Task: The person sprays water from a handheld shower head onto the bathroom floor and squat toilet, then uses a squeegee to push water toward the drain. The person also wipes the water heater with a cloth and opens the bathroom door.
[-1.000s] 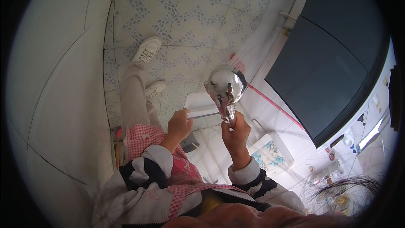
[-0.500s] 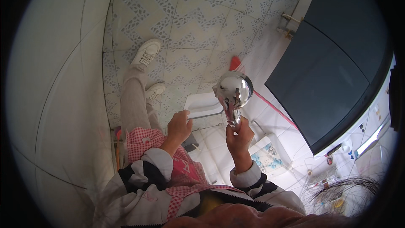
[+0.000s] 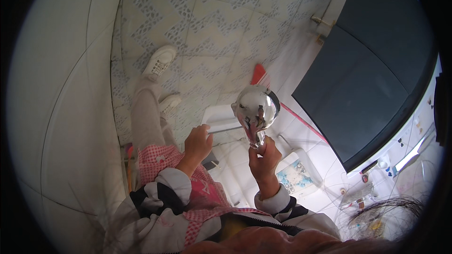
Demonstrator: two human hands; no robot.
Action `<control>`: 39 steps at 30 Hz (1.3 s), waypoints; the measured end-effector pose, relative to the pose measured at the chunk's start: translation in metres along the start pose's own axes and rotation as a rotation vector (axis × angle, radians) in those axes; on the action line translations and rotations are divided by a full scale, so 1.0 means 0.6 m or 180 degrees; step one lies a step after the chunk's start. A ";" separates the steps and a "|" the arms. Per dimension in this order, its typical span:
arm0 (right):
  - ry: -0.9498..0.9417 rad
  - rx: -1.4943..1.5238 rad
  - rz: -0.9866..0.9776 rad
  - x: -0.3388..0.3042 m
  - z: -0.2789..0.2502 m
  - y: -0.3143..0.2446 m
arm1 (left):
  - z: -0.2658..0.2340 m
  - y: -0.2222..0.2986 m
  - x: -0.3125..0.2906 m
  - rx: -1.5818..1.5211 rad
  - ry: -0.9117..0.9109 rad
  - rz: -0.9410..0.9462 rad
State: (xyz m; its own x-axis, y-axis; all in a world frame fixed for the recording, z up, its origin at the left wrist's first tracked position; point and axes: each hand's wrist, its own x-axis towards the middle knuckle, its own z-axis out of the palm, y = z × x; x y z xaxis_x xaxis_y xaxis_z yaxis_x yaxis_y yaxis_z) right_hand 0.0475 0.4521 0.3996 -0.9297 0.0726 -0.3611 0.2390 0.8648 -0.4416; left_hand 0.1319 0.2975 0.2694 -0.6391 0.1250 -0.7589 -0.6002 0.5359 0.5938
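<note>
In my right hand (image 3: 266,163) I hold a shiny chrome shower head (image 3: 256,108) by its short handle, its round, mirror-like head pointing away from me. My fingers wrap the handle's lower end, and the thumb lies along it. To the left, in front of the apron (image 3: 162,157), my left hand (image 3: 197,145) hangs in the air with fingers loosely bent and apart. It holds nothing that I can see, and it does not touch the shower head.
A large dark panel (image 3: 362,84) fills the right side, near a metal wall valve (image 3: 324,23). Behind the shower head stand a red brush (image 3: 258,73) with a pink stick and a white basin-like fixture (image 3: 221,114). A blue-flowered white surface (image 3: 295,177) lies below right.
The shower head and my right hand have shifted slightly left and down in view, with the head tilted a little. My left hand stays nearly in place. The view itself has moved slightly.
</note>
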 end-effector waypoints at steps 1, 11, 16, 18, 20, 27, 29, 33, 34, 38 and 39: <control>0.0005 -0.0017 -0.0006 0.002 -0.004 -0.003 | 0.001 0.002 0.000 -0.0041 -0.0007 -0.0014; -0.0169 -0.0016 -0.0389 -0.013 -0.046 -0.050 | -0.010 0.024 0.005 -0.0114 0.0244 0.0184; -0.0328 -0.0046 -0.0341 -0.029 -0.063 -0.055 | -0.012 0.032 -0.001 -0.0221 0.0395 0.0379; -0.0485 0.0082 -0.0303 -0.034 -0.070 -0.059 | 0.003 0.020 -0.004 -0.0334 0.0541 0.0547; -0.0628 0.0090 -0.0377 -0.036 -0.076 -0.067 | 0.028 0.000 -0.002 -0.1055 0.0327 0.0261; -0.1138 0.0402 -0.0602 -0.017 -0.093 -0.089 | 0.077 -0.043 0.001 -0.1232 0.0013 0.0114; -0.1062 0.0352 -0.0738 -0.011 -0.094 -0.090 | 0.071 -0.032 0.000 -0.0746 0.0001 0.0179; -0.1052 0.0266 -0.0790 -0.004 -0.092 -0.086 | 0.060 -0.006 0.006 -0.1179 -0.0118 -0.0156; -0.1038 0.0305 -0.0768 -0.003 -0.091 -0.085 | 0.059 -0.005 0.005 -0.1286 0.0147 0.0062; -0.1080 0.0259 -0.0824 -0.001 -0.086 -0.079 | 0.080 -0.035 -0.004 -0.1197 -0.0083 0.0258; -0.1078 0.0271 -0.0817 -0.001 -0.084 -0.078 | 0.093 -0.049 -0.003 -0.1555 -0.0117 0.0285</control>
State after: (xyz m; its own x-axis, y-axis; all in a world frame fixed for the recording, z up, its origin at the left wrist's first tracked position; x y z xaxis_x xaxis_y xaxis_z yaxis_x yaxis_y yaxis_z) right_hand 0.0230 0.4366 0.4617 -0.8210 -0.3190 -0.4735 0.0474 0.7883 -0.6134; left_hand 0.1777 0.3282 0.2385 -0.6865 0.1868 -0.7028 -0.7044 0.0690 0.7064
